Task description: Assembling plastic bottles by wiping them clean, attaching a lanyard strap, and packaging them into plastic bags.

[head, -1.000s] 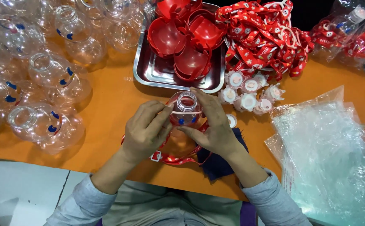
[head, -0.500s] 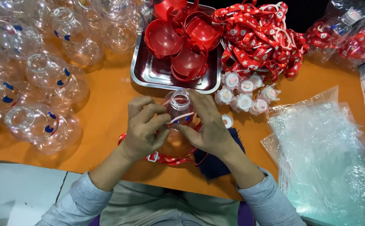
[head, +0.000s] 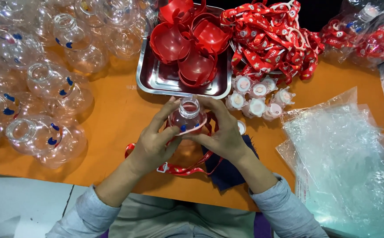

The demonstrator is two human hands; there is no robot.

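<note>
Head view shows both hands closed around a small clear bottle (head: 188, 115) over the orange counter (head: 112, 110); left hand (head: 153, 145) grips its side; right hand (head: 222, 136) cups the other. A red strap (head: 187, 169) lies beneath, just below the steel tray (head: 156, 81).

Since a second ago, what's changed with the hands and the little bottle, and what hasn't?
Both hands keep hold of the clear bottle; the left hand and right hand have shifted their fingers around it, and its open neck now shows more plainly between them. The red strap still hangs under the hands. The steel tray of red cups, the white caps and the empty bottles lie as before.
</note>
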